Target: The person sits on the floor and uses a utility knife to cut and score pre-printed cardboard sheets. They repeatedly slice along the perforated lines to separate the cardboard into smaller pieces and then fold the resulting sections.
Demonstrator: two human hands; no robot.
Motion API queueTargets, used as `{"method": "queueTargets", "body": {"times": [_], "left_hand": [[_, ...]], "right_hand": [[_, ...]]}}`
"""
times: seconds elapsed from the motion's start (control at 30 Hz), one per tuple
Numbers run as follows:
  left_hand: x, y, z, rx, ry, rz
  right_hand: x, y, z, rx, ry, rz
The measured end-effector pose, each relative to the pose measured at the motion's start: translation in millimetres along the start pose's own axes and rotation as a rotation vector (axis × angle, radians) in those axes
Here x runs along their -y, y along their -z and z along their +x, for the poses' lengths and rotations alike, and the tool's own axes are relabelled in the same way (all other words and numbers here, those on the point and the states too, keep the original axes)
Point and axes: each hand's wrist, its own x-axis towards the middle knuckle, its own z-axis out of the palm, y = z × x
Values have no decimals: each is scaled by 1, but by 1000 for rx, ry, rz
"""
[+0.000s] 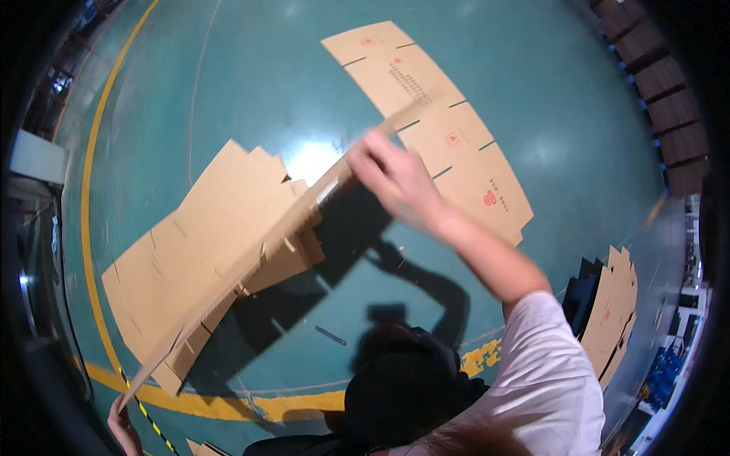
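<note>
A long flat cardboard box blank is held up off the floor, tilted and seen almost edge-on, running from lower left to upper middle. My right hand, a little blurred, grips its upper edge toward the far end. At the near left corner, my left hand is closed on the same blank, only partly in the picture. Below and left of it, more flat brown cardboard lies on the floor, partly hidden behind the held blank. Another printed cardboard blank lies spread flat beyond my right hand, with slots cut along its sides.
Cardboard sheets stand at the right. Stacked brown cardboard lines the far right. A yellow floor line curves along the left and front of the green floor. A thin dark strip lies near my shadow. A white box is at left.
</note>
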Motion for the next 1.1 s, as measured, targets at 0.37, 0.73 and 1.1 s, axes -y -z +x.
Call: {"method": "queueTargets", "body": {"times": [0.37, 0.73, 1.1], "left_hand": [[-33, -50, 131, -655, -808, 1044], [-247, -110, 411, -722, -1329, 1137], [-165, -466, 195, 361, -311, 565]], "right_hand": [[-35, -3, -166, -501, 113, 16], [-92, 28, -164, -955, -281, 652], [-342, -1, -177, -1243, -699, 513]]}}
